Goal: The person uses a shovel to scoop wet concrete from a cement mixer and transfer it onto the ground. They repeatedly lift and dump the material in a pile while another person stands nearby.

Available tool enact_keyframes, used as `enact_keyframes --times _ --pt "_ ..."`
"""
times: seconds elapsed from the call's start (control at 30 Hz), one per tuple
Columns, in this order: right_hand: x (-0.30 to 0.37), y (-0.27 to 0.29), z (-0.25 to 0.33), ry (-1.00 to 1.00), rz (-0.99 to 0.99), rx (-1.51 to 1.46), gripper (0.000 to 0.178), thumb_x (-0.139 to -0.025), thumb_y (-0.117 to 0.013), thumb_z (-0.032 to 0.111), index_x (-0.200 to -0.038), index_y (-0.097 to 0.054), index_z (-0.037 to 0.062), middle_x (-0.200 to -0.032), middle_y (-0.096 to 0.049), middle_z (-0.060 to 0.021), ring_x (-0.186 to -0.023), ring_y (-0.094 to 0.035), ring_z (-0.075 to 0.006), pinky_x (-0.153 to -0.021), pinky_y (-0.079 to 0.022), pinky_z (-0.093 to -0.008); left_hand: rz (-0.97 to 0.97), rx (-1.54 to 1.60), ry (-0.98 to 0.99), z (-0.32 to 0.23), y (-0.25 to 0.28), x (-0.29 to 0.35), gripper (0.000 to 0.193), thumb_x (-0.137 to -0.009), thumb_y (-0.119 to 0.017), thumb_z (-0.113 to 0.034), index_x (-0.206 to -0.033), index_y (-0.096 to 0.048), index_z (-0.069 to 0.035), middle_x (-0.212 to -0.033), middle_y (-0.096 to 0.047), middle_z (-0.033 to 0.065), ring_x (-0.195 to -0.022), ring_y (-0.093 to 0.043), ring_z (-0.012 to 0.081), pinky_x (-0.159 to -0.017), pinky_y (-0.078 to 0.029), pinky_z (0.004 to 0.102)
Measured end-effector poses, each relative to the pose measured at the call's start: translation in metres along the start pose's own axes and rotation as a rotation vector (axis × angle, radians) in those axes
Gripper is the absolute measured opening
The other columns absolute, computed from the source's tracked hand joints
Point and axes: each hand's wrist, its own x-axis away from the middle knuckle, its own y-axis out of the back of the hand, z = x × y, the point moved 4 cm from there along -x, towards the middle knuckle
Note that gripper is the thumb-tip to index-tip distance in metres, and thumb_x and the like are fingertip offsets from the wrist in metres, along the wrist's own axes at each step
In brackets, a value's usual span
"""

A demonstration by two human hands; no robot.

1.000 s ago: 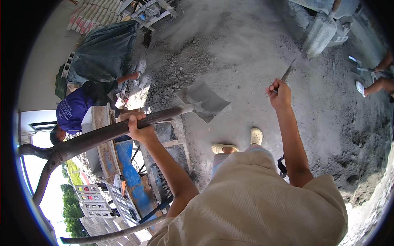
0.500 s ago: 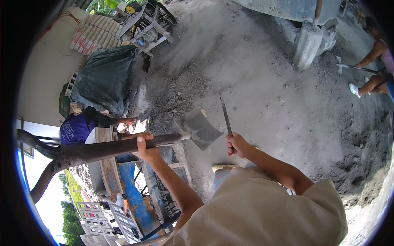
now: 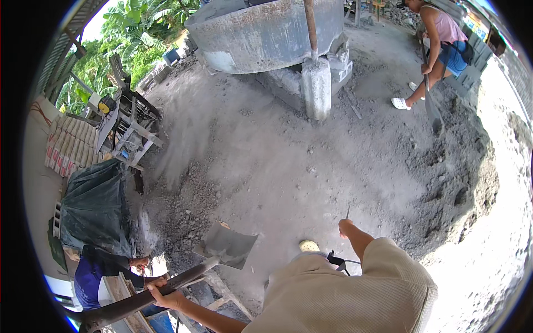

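Note:
My left hand (image 3: 162,294) is closed around the dark shaft of a shovel (image 3: 191,274) at the lower left. The shovel's grey, flat blade (image 3: 226,247) points away from me over the ground, with some grey dust on it. To the right, my right hand (image 3: 345,228) is closed on a thin dark metal bar (image 3: 348,212); it is seen nearly end-on and only a short length shows past the fingers.
A co-worker (image 3: 441,41) at the far right bends with another shovel (image 3: 433,114) by a gravel heap (image 3: 444,172). A large round metal mixer pan (image 3: 266,36) stands ahead on concrete. Another person (image 3: 91,277) crouches left, near a dark tarp (image 3: 94,202) and stacked bags (image 3: 72,144).
My view has swung right and up, so the mixer pan and the co-worker show more fully. Both hands keep their holds, and the bar now points more away from me.

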Motion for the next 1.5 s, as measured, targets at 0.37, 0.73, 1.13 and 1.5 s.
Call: enact_keyframes --times 0.37,0.73,1.13,1.5 --pt "0.110 -0.005 0.009 0.339 0.419 0.170 0.022 -0.080 -0.041 0.029 -0.065 -0.044 0.0126 -0.045 -0.030 0.0020 -0.034 -0.029 -0.0104 -0.031 -0.024 -0.0234 -0.001 0.308 0.016 0.003 -0.036 0.002 0.024 -0.069 -0.057 -0.029 -0.065 -0.045 -0.008 -0.057 -0.040 0.0026 -0.054 -0.038 0.0144 -0.057 -0.035 0.0283" --pt "0.344 -0.054 -0.006 1.693 0.640 0.749 0.028 -0.078 -0.049 0.017 -0.106 -0.054 0.0177 -0.068 -0.057 -0.0068 -0.061 -0.055 -0.0197 -0.058 -0.043 -0.0271 0.018 0.414 -0.055 -0.017 -0.046 -0.006 0.022 -0.066 -0.058 -0.029 -0.064 -0.051 -0.008 -0.056 -0.047 0.0047 -0.053 -0.043 0.0159 -0.057 -0.036 0.0307" --pt "0.343 -0.095 -0.024 1.377 0.534 1.007 0.025 -0.078 -0.047 0.018 -0.100 -0.058 0.0187 -0.074 -0.060 -0.0091 -0.067 -0.056 -0.0239 -0.062 -0.043 -0.0314 0.111 0.428 -0.099 -0.033 -0.044 0.002 0.023 -0.064 -0.057 -0.029 -0.068 -0.052 -0.007 -0.057 -0.046 0.0060 -0.054 -0.045 0.0179 -0.060 -0.040 0.0342" --pt "0.351 -0.109 0.004 1.580 0.514 0.967 0.024 -0.078 -0.047 0.019 -0.099 -0.059 0.0195 -0.078 -0.061 -0.0075 -0.069 -0.057 -0.0238 -0.062 -0.044 -0.0316 0.144 0.425 -0.165 -0.037 -0.039 -0.001 0.021 -0.065 -0.056 -0.030 -0.067 -0.050 -0.010 -0.056 -0.043 0.0033 -0.054 -0.045 0.0176 -0.061 -0.040 0.0366"
